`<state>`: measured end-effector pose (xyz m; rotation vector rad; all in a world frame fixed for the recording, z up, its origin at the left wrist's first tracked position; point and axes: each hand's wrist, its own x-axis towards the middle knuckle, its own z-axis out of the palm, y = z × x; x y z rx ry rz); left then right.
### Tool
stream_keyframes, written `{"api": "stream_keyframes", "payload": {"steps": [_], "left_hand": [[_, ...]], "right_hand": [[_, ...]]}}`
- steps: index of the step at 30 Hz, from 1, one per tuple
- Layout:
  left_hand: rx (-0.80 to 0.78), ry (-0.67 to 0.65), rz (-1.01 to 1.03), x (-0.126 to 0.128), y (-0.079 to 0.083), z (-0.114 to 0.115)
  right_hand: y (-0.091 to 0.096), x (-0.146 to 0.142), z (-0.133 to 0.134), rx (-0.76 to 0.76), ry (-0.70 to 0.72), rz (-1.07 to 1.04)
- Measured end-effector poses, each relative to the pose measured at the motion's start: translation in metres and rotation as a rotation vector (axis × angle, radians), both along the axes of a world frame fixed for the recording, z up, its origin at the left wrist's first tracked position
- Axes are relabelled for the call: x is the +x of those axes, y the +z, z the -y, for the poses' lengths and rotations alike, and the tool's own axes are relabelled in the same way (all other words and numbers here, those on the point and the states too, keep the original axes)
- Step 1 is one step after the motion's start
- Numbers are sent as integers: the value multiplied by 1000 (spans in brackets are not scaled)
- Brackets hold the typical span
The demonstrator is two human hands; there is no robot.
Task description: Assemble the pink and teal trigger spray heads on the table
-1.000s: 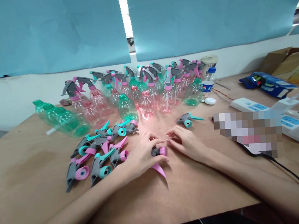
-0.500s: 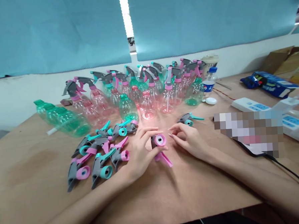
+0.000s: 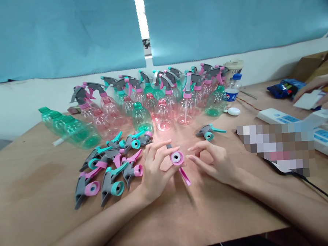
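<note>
My left hand (image 3: 155,167) grips a grey spray trigger head (image 3: 177,159) with a pink collar and pink lever, its open collar turned toward me. My right hand (image 3: 212,162) hovers just right of it, thumb and forefinger pinched close together; whether they hold anything I cannot make out. Several loose trigger heads (image 3: 111,166), pink and teal, lie to the left of my left hand. One teal trigger head (image 3: 208,131) lies alone beyond my right hand. Several clear, pink and green spray bottles (image 3: 162,97) stand at the back.
Green bottles (image 3: 70,128) lie on their sides at the back left. On the brown table (image 3: 185,217) a white power strip (image 3: 290,118), a black cable (image 3: 316,188) and a small Pepsi bottle (image 3: 231,90) sit at the right. Another person's hand (image 3: 316,87) holds white paper far right.
My left hand lifted the pink trigger head off the table and turned its collar toward me. My right hand drew slightly away. Another person's hand came in at the far right.
</note>
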<state>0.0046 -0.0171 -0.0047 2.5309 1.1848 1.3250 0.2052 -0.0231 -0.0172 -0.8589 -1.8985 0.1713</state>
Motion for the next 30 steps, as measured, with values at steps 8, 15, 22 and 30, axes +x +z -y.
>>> {"api": "stream_keyframes", "payload": {"steps": [8, 15, 22, 30], "left_hand": [[53, -37, 28, -1, -4, -1], [104, -74, 122, 1, -9, -5], [116, -75, 137, 2, -13, -4], [162, -144, 138, 4, -13, -3]], "right_hand": [[3, -7, 11, 43, 113, 81], [2, -10, 13, 66, 168, 140], [2, -15, 19, 120, 85, 179], [-3, -16, 20, 110, 87, 172]]}}
